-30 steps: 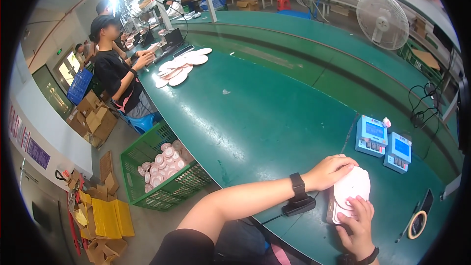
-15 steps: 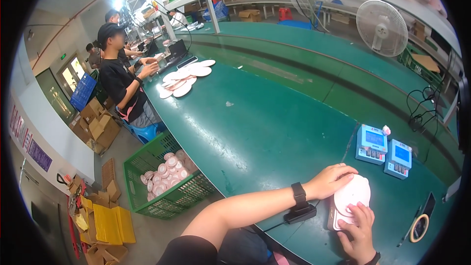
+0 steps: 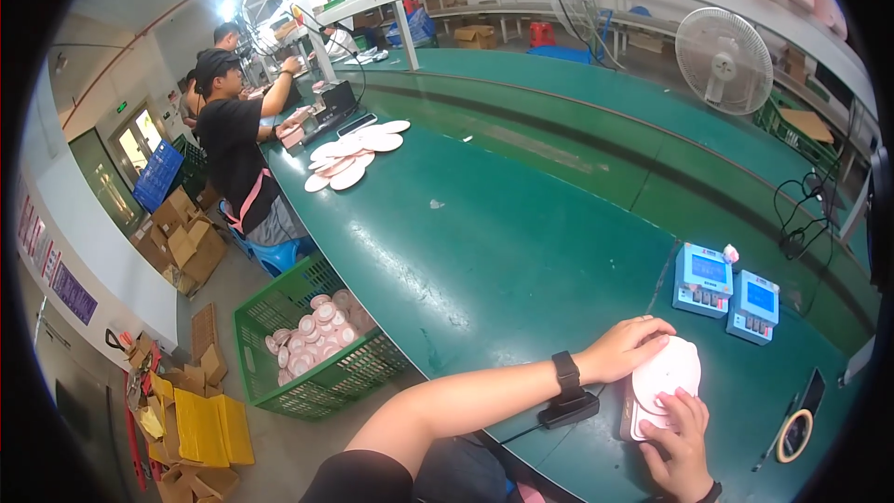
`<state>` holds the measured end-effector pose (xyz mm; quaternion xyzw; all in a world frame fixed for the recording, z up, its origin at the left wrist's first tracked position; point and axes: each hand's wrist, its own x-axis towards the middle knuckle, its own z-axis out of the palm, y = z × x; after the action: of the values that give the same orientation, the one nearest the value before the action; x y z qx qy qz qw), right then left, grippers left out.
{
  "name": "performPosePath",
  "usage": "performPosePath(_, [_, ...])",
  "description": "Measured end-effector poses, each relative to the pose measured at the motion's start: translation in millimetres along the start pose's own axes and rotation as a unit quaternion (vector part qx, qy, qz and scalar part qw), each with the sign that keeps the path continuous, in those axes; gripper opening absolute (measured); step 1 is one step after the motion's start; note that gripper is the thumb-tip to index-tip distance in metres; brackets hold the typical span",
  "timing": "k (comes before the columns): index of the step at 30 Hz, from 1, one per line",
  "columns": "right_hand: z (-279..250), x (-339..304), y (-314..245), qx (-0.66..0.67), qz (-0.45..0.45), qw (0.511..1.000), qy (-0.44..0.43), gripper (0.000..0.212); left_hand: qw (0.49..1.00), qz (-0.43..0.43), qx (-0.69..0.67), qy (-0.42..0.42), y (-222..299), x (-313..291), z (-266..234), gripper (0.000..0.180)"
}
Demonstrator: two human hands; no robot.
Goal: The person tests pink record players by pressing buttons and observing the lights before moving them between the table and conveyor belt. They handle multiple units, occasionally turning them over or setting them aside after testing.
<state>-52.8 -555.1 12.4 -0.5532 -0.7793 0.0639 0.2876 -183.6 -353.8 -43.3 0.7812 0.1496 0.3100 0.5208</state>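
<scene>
A pale pink round-topped device (image 3: 667,374) with a thicker base lies on the green table, close to me at the right. My left hand (image 3: 626,348) grips its upper left edge, with the fingers over the far rim. My right hand (image 3: 682,447) holds the near right side, its fingertips on the round top and its thumb by the base. A black watch-like band is on my left wrist. By that wrist is a small black box with a cable (image 3: 570,408). Two blue meters with screens, one (image 3: 704,278) and the other (image 3: 752,305), stand just beyond the device.
A roll of tape (image 3: 794,435) lies at the right. White discs (image 3: 358,154) are piled farther up the table (image 3: 503,251). Beside the table, a green crate (image 3: 326,382) holds pink round parts. A co-worker (image 3: 233,140) sits at the far left. A fan (image 3: 724,61) stands beyond.
My hands and the pink device stay almost in place. The co-worker at the far left has raised one arm toward the rack, the other hand holding a pink object low by the table.
</scene>
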Motion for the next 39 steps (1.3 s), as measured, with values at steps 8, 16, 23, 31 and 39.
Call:
performPosePath(8, [-1, 0, 2, -0.007, -0.002, 1.000, -0.007, 0.029, 1.000, 0.010, -0.003, -0.001, -1, 1, 1, 0.032])
performPosePath(16, [11, -8, 9, -0.013, 0.026, 1.000, -0.002, 0.036, 1.000, 0.004, 0.003, -0.002, 0, -1, 0, 0.032])
performPosePath(23, [10, -8, 10, -0.013, 0.023, 1.000, 0.004, 0.036, 1.000, 0.001, 0.005, -0.008, 2, 1, 0, 0.032])
performPosePath(31, [13, -8, 12, -0.029, 0.017, 0.999, 0.003, 0.039, 1.000, 0.011, 0.007, -0.001, 3, 0, -1, 0.032])
performPosePath(39, [16, -11, 20, -0.041, -0.004, 0.999, 0.009, 0.039, 1.000, 0.015, 0.012, 0.010, 0, 0, 1, 0.031])
